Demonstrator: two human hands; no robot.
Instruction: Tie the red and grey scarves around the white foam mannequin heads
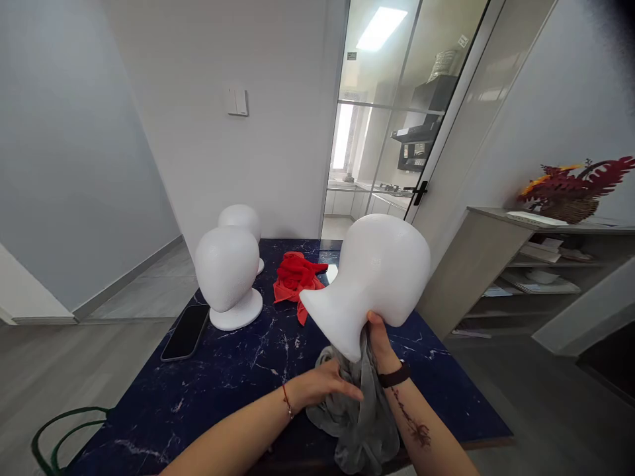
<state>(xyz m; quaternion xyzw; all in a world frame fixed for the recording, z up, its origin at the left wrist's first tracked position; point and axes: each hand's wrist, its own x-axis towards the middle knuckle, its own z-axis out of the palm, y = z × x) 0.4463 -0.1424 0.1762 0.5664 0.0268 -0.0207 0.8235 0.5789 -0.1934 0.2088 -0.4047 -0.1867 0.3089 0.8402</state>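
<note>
"Left grip [325, 385] first: what's it doing?"

"Lying against the gray cloth [370, 413], fingers stretched rightward; I can't tell whether it pinches any. Right grip [381, 340] holds the tilted foam head [389, 264] by its neck, over the worktop [238, 370], with cloth hanging beneath."

"And around them, from the left?"

"Phone [186, 332], well left of both grips. Next an upright foam head [227, 268], beyond the left grip and to its left, then a second upright head [242, 217] behind that. Red cloth [295, 274] lies crumpled beyond the left grip."

"Which step is this?"

"I'd judge handling the lifted head and gray cloth together."

"And the next move?"

"Calls for steady neck support from the right grip, I'd say, while the left manages the loose folds."
</note>
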